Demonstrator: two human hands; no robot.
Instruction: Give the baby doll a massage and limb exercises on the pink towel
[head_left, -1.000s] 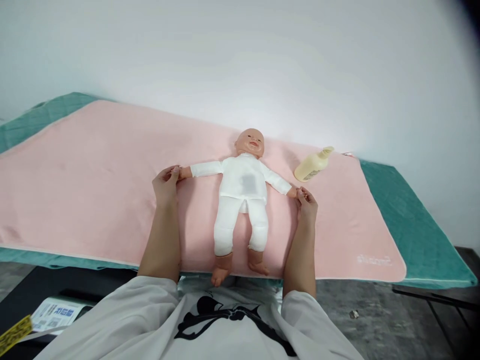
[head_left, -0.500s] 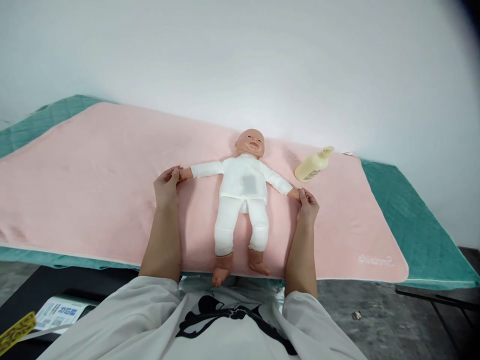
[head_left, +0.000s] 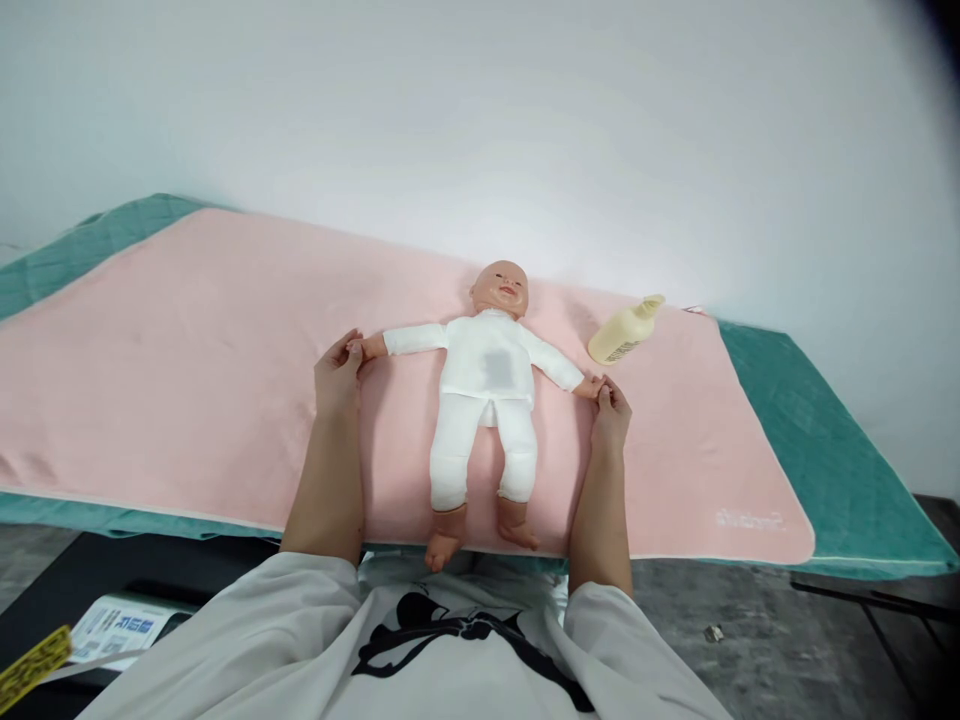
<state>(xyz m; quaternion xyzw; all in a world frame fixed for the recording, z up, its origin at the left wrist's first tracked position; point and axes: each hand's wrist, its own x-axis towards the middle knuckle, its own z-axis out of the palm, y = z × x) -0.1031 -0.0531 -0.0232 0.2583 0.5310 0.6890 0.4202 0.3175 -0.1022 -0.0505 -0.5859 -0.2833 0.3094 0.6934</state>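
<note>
A baby doll with a white cloth body lies face up, its head toward the wall and its feet at the near edge. Both its arms are stretched out sideways. My left hand pinches the doll's hand on the left between thumb and fingers. On the other side, my right hand grips the doll's other hand in the same way. A pale yellow pump bottle lies tilted in view just beyond my right hand, apart from it.
Under the doll is a pink mat, spread over a teal quilted cover. A white wall rises behind. At lower left, a box with a printed label rests on a black surface, near a yellow tag.
My left hand has shifted slightly right and my right hand slightly left. Both keep hold of the doll's hands, and the doll's body stays in place.
</note>
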